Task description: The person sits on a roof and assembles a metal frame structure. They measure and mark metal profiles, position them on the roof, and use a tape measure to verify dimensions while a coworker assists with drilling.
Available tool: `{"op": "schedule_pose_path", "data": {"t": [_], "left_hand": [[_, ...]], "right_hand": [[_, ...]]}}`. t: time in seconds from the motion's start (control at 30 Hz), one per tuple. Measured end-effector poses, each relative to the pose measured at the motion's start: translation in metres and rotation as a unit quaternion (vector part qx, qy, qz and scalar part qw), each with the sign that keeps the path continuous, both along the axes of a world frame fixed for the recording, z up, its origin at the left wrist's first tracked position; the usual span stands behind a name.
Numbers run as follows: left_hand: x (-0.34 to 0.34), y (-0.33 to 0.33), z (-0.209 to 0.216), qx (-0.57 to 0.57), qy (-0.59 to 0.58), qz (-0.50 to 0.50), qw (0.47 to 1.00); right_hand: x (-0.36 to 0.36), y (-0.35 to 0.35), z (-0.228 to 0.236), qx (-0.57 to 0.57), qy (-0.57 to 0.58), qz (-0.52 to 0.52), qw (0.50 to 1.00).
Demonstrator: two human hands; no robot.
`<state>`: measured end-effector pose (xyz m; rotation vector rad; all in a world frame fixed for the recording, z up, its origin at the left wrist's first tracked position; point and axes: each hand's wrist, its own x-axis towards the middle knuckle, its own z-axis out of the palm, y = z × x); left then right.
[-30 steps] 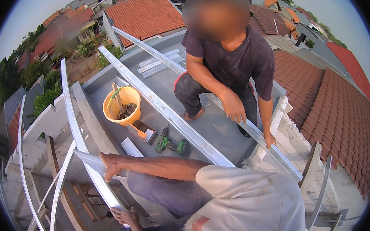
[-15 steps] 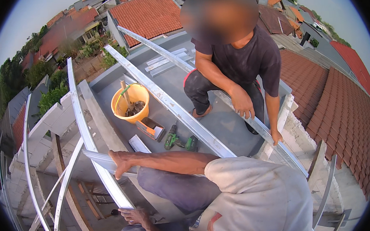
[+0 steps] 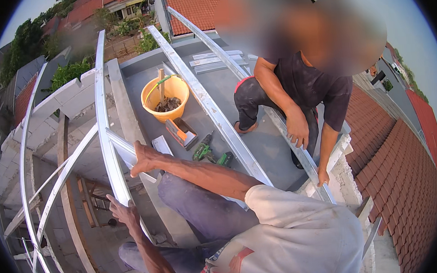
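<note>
Outdoors, the right hand (image 3: 143,158) pinches a metal channel (image 3: 121,146); the left hand (image 3: 126,214), fingers spread, touches a long rail (image 3: 110,162).

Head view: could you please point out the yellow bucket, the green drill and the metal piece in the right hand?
Yellow bucket (image 3: 166,116): head view, its outer wall.
Green drill (image 3: 202,151): head view, its body.
Metal piece (image 3: 121,145): head view, its exposed face.

Daylight falls on a grey floor (image 3: 261,151), pale block walls (image 3: 68,100), tiled roofs (image 3: 402,187) and dark green trees (image 3: 25,42).
</note>
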<state>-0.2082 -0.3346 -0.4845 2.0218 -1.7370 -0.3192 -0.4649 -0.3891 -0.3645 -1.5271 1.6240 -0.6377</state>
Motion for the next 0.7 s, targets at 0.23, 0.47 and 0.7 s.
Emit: {"op": "schedule_pose_path", "data": {"t": [0.23,0.47,0.7], "left_hand": [[-0.058,-0.150,0.208,0.128,0.002,-0.198,0.972],[-0.078,-0.164,0.248,0.158,0.029,-0.197,0.967],[-0.051,-0.111,0.149,0.137,0.096,-0.227,0.959]], "right_hand": [[0.012,0.004,0.028,0.054,-0.040,-0.059,0.996],[-0.001,0.003,0.019,0.026,-0.025,-0.067,0.997],[-0.005,-0.010,-0.013,-0.023,-0.033,-0.062,0.997]]}}
